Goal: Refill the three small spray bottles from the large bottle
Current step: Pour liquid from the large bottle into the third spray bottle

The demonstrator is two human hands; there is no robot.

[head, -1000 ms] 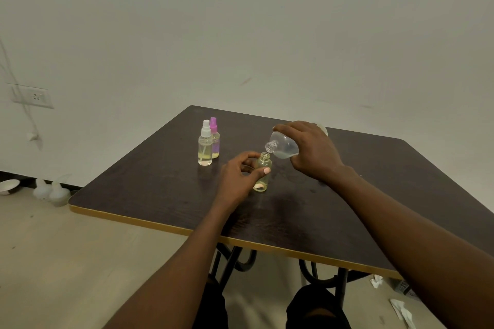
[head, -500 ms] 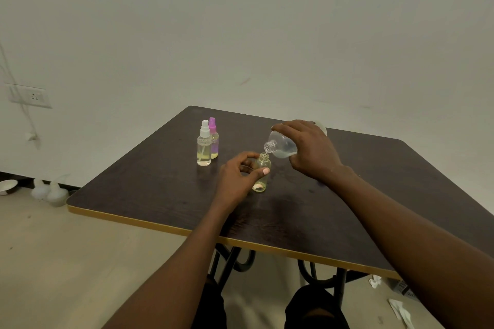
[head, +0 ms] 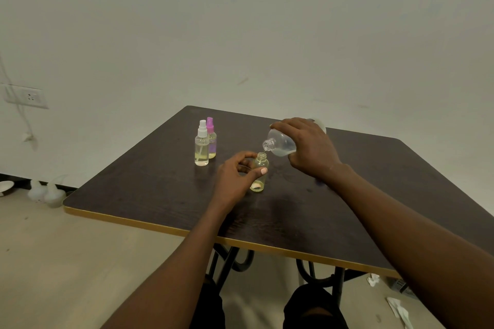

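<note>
Table (head: pixel 160 195) first: dark top, both capped spray bottles near its far-left edge, white-capped (head: pixel 201 147) just before pink-capped (head: pixel 211 139). Right hand (head: pixel 307 149) wraps the large bottle (head: pixel 280 144), tipped with its mouth just above the open small bottle (head: pixel 259 171) mid-table. Left hand (head: pixel 238 176) pinches that bottle upright. A good pour likely needs a slow tilt, necks aligned, steady grip.

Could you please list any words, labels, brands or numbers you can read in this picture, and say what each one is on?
No text can be read anywhere in this view.
Large bottle, tilted in the right hand: no label showing.
Open small bottle held by the left hand: plain.
White-capped spray bottle and pink-capped spray bottle: no print visible.
Wall socket: no markings legible.
</note>
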